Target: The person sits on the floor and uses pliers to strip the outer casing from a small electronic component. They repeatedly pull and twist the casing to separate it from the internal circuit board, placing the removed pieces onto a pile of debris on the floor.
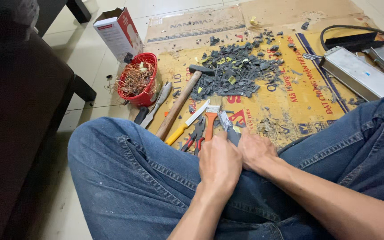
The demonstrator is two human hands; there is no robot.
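**Both hands closed on a small grey part at the near edge of the cardboard**

Flattened cardboard [290, 89] covers the tiled floor ahead of us; we sit with denim-clad knees raised, so the near edge of the sheet is hidden behind our legs.

Hands: our left hand [219, 162] and right hand [256, 151] meet between the knees. Both are curled shut around a small grey part [227, 126], whose silvery top end sticks out above the fingers. We cannot tell which hand carries most of the hold.

Just beyond the knuckles lies a tool row, closely packed: a brush with an orange handle [210, 122], a yellow-handled knife [187, 122], red-handled pliers [193, 140], and a wooden-handled hammer [178, 104] lying diagonally, head pointing away from us. A dark-handled blade [158, 104] lies left of the hammer, beside a red basket of tangled copper wire [138, 80]. The basket sits on the cardboard's left edge; a white and red box [118, 31] lies behind it on the tile.

Mid-sheet: a heap of dark plastic fragments [234, 71], loose bits scattered around it.

Right edge: a long silver metal casing [356, 73], with a black cable [334, 29] behind it.

Open room: a bare strip of cardboard between heap and casing. Left of us, dark furniture [18, 111] stands near the knee.
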